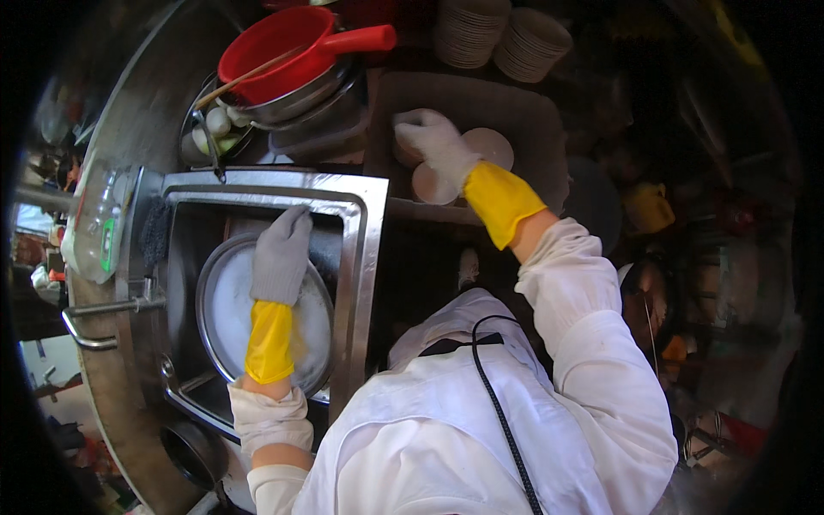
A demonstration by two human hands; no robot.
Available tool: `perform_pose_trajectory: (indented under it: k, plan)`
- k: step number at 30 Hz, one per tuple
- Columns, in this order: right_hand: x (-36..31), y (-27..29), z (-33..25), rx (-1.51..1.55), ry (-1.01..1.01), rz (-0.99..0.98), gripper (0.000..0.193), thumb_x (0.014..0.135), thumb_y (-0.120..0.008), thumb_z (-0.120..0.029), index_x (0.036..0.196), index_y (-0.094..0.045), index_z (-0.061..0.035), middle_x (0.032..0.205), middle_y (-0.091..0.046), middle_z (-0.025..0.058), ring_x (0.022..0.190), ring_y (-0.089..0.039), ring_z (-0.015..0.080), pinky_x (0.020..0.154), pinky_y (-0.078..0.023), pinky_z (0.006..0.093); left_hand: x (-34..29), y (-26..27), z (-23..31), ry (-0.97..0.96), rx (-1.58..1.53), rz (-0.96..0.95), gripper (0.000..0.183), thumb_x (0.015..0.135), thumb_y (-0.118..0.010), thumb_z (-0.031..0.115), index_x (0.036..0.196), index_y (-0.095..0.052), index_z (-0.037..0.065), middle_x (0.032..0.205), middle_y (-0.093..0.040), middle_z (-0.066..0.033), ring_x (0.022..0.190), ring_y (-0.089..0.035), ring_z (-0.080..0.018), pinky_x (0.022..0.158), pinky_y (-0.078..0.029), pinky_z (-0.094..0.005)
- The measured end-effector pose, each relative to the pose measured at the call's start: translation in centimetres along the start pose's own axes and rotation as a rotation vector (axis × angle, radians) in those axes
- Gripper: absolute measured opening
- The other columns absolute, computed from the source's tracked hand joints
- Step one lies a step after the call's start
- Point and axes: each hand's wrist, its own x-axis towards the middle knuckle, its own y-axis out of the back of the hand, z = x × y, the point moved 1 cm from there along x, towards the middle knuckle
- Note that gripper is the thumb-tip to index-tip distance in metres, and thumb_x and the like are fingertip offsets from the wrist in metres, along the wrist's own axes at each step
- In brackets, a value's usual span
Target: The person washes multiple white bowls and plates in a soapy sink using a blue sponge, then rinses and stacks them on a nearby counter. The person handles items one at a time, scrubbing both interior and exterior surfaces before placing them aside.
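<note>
Faucet: I see its bent metal spout [112, 313] along the left side of the sink [365, 257], my landmark.
Basin: the round metal basin [225, 313] sits inside the sink, holding cloudy, whitish liquid; being round, it gives me no clear long axis.
Left hand: grey-gloved, the left hand [281, 256] reaches over the basin toward the sink's far edge, fingers close together; I cannot tell whether it grips anything.
Right hand: white-gloved, the right hand [436, 148] is beyond the sink's far right corner, fingers curled; I cannot tell whether they pinch a rim.
Bowls: the pale bowls are right of the sink and beyond it, much nearer the right hand; a pinkish one [434, 185] lies just on its body side, a lighter one [489, 148] to its right.
Bin: the grey bin [549, 112] around them stands beyond the sink's right corner.
Hidden: glove and cuff cover parts of the bowls; the sink's floor is dark to me.
</note>
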Motion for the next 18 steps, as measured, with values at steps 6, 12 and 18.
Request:
perform_pose_trajectory:
  k: [6,12,18]
  plan:
    - [5.4,15.7,11.2,-0.197,-0.516,0.09,0.042,0.101,-0.062,-0.032,0.127,-0.068,0.0002,0.111,-0.07,0.0101,0.098,-0.064,0.0187,0.086,-0.052,0.0322,8.4,-9.7,13.4,-0.072,0.073,-0.277,0.041,0.106,-0.051,0.032,0.137,-0.066,0.009,0.131,-0.07,-0.0175,0.124,-0.065,-0.0356,0.108,-0.05,-0.0407]
    - [7.1,21.0,23.4,-0.085,-0.319,-0.104,0.035,0.102,-0.061,-0.033,0.119,-0.069,-0.0042,0.111,-0.067,0.0075,0.099,-0.062,0.0217,0.09,-0.05,0.0358,19.6,-23.1,13.4,0.078,0.001,-0.503,0.049,0.102,-0.057,0.031,0.146,-0.059,0.008,0.145,-0.062,-0.0189,0.132,-0.059,-0.0356,0.111,-0.046,-0.0397]
    - [8.7,19.4,25.6,0.279,-0.581,-0.122,0.043,0.103,-0.06,-0.037,0.133,-0.065,-0.0057,0.119,-0.065,0.0075,0.106,-0.06,0.0195,0.096,-0.049,0.0328,26.8,-32.2,8.3,0.621,-0.136,-0.463,0.052,0.103,-0.057,0.029,0.149,-0.054,0.005,0.15,-0.058,-0.0161,0.135,-0.057,-0.0306,0.114,-0.044,-0.038]
